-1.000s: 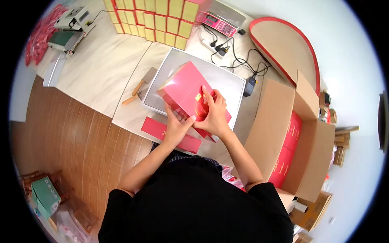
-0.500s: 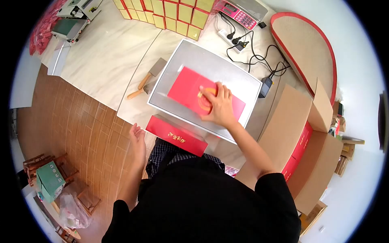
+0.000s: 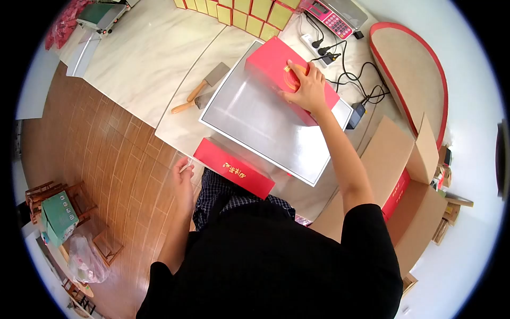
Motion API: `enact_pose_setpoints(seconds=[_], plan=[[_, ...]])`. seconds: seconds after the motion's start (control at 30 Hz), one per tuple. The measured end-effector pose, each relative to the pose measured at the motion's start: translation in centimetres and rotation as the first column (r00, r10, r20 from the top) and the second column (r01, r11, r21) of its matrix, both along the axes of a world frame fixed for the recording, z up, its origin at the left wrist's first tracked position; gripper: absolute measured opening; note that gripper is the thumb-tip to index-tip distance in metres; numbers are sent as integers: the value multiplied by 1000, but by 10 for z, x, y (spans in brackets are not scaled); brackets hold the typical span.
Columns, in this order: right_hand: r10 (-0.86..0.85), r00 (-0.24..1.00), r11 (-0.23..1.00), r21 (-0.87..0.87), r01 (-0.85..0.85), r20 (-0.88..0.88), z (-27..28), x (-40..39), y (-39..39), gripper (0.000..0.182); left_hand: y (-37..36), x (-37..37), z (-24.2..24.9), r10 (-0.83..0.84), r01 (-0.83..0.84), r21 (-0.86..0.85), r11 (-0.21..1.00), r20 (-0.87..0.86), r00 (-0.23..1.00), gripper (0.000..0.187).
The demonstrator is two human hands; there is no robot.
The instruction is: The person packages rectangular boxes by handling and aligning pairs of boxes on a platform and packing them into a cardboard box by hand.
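Observation:
A large red box (image 3: 268, 59) with a round orange emblem lies across the far part of a silver, white-rimmed plate (image 3: 241, 106). My right hand (image 3: 307, 87) holds it from above, with thumb and fingers on the emblem area. Nearer my body stands a narrow red box (image 3: 234, 169) with gold characters, beside the plate's near edge. My left hand (image 3: 183, 174) hangs just left of that narrow box, its fingers loosely curled and apart, with no object clearly visible in it.
Two wooden-handled scrapers (image 3: 215, 74) lie left of the plate. Stacked gold-and-red boxes (image 3: 260, 10), a pink scale (image 3: 337, 24) and black cables (image 3: 345, 69) are behind. An open cardboard carton (image 3: 385, 149) holding red boxes stands right. A green box (image 3: 59, 217) is at lower left.
The large red box has moved away from my body toward the plate's far edge, with my right hand on it. My left hand's fingers have curled a little. The view has shifted slightly.

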State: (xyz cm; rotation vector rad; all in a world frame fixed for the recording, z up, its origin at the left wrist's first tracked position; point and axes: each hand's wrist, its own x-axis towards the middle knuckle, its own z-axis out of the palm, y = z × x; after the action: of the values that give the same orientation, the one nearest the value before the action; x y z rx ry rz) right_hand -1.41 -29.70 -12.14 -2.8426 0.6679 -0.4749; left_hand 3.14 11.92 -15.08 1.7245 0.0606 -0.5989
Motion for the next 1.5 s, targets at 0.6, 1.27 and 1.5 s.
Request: enact_pose_setpoints(seconds=[0.6,1.27,1.5], plan=[[-82,982,978,173,112,-172,32,-167,167,96,-36,15,16,-124,133,-295,946,52,991,29],[-784,524,-258,595,-762,332,103,-100,308,72,-20,63,95,-558,531,-522,668,121,821,24],[-834,370,-84,571,-817,408,95,-132,333,66,-35,49,117,-756,699,-540,468,164,634,23]])
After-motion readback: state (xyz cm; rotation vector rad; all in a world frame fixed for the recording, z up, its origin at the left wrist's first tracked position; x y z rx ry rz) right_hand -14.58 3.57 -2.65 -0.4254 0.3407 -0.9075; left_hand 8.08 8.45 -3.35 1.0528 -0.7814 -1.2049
